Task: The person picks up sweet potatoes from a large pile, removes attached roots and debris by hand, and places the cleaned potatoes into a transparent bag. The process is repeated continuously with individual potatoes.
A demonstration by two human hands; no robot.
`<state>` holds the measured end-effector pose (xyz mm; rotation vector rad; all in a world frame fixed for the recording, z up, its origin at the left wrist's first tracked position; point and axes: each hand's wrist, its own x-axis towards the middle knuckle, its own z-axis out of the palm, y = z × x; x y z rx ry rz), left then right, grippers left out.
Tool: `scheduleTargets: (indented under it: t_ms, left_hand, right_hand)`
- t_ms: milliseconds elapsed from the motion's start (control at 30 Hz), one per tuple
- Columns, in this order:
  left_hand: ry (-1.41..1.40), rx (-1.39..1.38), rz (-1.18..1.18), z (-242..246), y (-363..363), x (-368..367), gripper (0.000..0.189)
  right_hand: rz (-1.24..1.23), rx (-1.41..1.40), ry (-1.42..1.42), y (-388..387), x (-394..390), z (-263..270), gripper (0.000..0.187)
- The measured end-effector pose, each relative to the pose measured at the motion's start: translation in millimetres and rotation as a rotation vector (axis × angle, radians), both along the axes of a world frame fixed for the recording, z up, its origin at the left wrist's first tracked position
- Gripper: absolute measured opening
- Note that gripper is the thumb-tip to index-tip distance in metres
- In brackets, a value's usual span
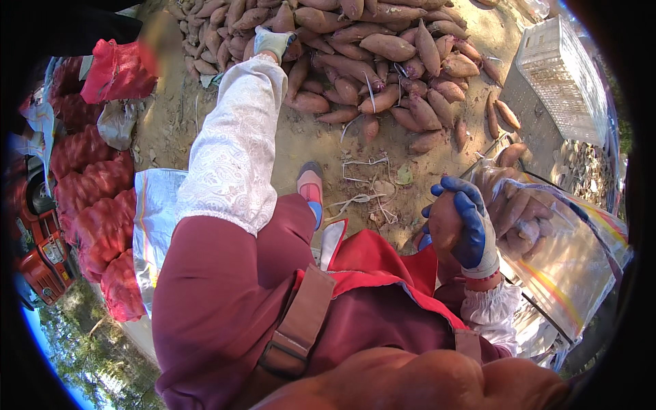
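Note:
A large heap of sweet potatoes [353,66] lies on the ground before me. My left hand [274,42], in a white and blue work glove, reaches to the left part of the heap. Its back faces me, and the fingers are partly hidden among the sweet potatoes, so I cannot tell whether it grips one. Nearer my body, my right hand [474,225] wears a blue-coated glove and holds one sweet potato [445,221] in its curled fingers. Beside this hand, a clear plastic bag [569,266] on a thin dark frame contains several sweet potatoes [528,218].
A white plastic crate [569,82] stands at the upper right. Filled red mesh sacks [105,220] line the left side, with a plastic sheet [159,215] beside them. White straps [361,199] litter the dirt near my shoe [310,185]. A red vehicle [46,256] is at far left.

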<state>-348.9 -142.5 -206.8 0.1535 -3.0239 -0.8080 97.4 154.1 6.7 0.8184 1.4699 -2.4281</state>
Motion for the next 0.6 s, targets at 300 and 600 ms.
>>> scheduleTargets:
  t_ms: [300, 600]
  left_hand:
    - [-0.524, 1.410, -1.013, 139.2, 39.5, 166.8, 0.059]
    - [-0.548, 0.875, -1.083, 233.9, 110.8, 320.8, 0.047]
  right_hand:
    - [0.124, -0.062, 0.097, 6.0, 10.4, -6.3, 0.037]
    - [0.080, 0.040, 0.205, 13.9, 9.9, 25.1, 0.045]
